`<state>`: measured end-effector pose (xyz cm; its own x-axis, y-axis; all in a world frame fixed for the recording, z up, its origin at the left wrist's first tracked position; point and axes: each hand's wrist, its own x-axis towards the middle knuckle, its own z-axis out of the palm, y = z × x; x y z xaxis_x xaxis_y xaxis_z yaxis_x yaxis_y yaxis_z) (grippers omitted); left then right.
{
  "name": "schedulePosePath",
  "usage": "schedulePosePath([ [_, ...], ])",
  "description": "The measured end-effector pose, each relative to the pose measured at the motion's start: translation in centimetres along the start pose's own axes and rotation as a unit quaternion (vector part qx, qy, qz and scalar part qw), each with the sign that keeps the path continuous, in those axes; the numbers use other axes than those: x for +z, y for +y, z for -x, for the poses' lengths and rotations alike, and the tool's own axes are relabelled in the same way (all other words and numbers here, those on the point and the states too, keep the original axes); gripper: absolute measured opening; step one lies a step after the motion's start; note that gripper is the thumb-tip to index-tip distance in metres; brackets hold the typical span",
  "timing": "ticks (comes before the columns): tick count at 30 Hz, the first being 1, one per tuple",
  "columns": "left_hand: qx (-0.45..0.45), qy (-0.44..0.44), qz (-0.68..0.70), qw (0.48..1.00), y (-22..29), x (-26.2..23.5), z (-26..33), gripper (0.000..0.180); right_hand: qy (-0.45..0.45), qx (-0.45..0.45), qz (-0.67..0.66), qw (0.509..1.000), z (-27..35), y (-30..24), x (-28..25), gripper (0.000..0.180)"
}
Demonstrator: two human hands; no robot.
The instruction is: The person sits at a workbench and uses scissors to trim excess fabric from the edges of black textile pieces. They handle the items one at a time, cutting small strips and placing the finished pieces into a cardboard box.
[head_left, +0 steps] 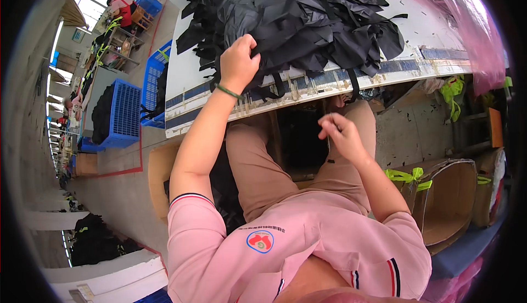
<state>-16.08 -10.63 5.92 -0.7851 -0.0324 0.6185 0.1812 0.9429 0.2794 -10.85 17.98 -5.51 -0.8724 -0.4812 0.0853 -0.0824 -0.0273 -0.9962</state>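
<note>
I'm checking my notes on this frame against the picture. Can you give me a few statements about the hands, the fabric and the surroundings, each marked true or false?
1. The left hand grips the edge of the pile of black fabric pieces on the white table. True.
2. The right hand rests on top of the pile. False: it is held below the table edge, above the lap, fingers pinched together.
3. A green band circles the left wrist. True.
4. The crates on the floor are red. False: they are blue.
5. A cardboard box stands at the person's right. True.
</note>
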Motion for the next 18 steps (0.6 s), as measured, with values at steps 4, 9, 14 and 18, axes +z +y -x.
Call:
schedulePosePath([
  [4, 0.055, -0.002, 0.008, 0.998, 4.3, -0.4, 5.8, 0.028, 0.069, 0.124, -0.252, 0.957, -5.1, -5.4, 0.7, 0.033],
  [9, 0.058, -0.051, 0.048, 0.996, 7.9, 1.8, 11.9, 0.033, 0.107, 0.2, -0.346, 0.91, -9.2, -4.1, 0.6, 0.027],
  [14, -0.107, -0.366, 0.367, 0.849, 11.8, 0.9, 17.9, 0.039, 0.081, 0.106, -0.265, 0.955, -6.6, -4.0, 0.8, 0.015],
  [18, -0.143, -0.185, 0.434, 0.87, 12.0, -1.8, 18.2, 0.044, -0.022, 0.018, -0.127, 0.991, -3.5, -7.6, -0.6, 0.015],
])
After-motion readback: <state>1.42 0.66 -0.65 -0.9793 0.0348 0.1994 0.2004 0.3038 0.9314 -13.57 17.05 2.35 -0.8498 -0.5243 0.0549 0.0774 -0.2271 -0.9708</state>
